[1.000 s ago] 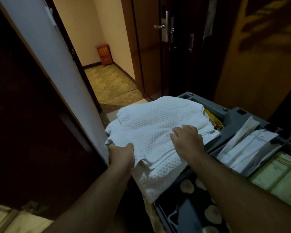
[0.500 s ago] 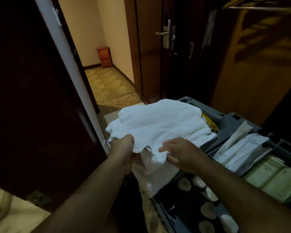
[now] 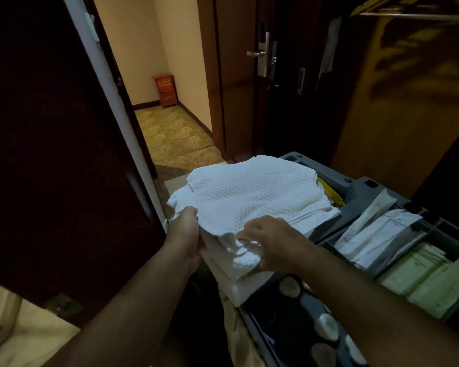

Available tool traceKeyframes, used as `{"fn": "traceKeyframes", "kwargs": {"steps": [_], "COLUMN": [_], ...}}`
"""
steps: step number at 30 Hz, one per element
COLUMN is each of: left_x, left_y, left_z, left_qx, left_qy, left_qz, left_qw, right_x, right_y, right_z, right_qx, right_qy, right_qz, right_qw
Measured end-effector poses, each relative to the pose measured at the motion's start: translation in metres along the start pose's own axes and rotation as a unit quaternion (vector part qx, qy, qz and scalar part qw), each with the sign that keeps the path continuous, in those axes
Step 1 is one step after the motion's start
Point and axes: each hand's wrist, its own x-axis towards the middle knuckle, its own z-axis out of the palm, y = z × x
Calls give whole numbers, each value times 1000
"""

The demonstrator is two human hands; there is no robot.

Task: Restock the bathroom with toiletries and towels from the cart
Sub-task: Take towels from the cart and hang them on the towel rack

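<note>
A stack of white waffle-textured towels (image 3: 252, 197) lies on the left end of the grey cart (image 3: 358, 192). My left hand (image 3: 184, 229) grips the stack's near left corner, thumb on top. My right hand (image 3: 270, 242) has its fingers curled into the folded layers at the near edge, lifting the top towel's rim. White toiletry packets (image 3: 376, 231) and pale green packets (image 3: 429, 282) fill the cart's compartments to the right.
A dark open door (image 3: 51, 154) with a white edge stands on the left. Beyond lies a carpeted corridor (image 3: 175, 133) with a small red cabinet (image 3: 166, 90). A wooden door with a metal handle (image 3: 257, 53) is ahead. A dark spotted cloth (image 3: 302, 327) hangs on the cart front.
My right hand slid from the top of the stack to its near edge and dug into the layers. My left hand shifted slightly right, keeping its grip on the corner.
</note>
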Motion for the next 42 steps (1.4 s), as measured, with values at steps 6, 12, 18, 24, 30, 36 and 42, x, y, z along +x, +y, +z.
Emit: {"fn": "traceKeyframes", "kwargs": {"steps": [6, 12, 18, 24, 30, 36, 42], "left_x": [7, 8, 24, 31, 53, 49, 29], "left_y": [-4, 1, 3, 0, -10, -4, 0], "left_z": [2, 10, 14, 18, 14, 23, 31], "left_qx": [18, -130, -225, -220, -52, -90, -118], "left_qy": [49, 3, 52, 22, 139, 114, 19], "left_qz": [14, -46, -129, -126, -46, -59, -188], "left_qw": [999, 990, 965, 967, 988, 988, 975], "right_x": [8, 9, 9, 10, 9, 9, 10], "right_y": [-1, 7, 8, 9, 11, 15, 15], "right_z": [-4, -8, -9, -17, -13, -10, -10], "right_qx": [53, 226, 278, 323, 329, 320, 326], "right_qy": [47, 120, 148, 173, 162, 173, 205], "right_qz": [66, 142, 169, 204, 190, 168, 177], "right_qw": [995, 956, 934, 908, 911, 916, 906]}}
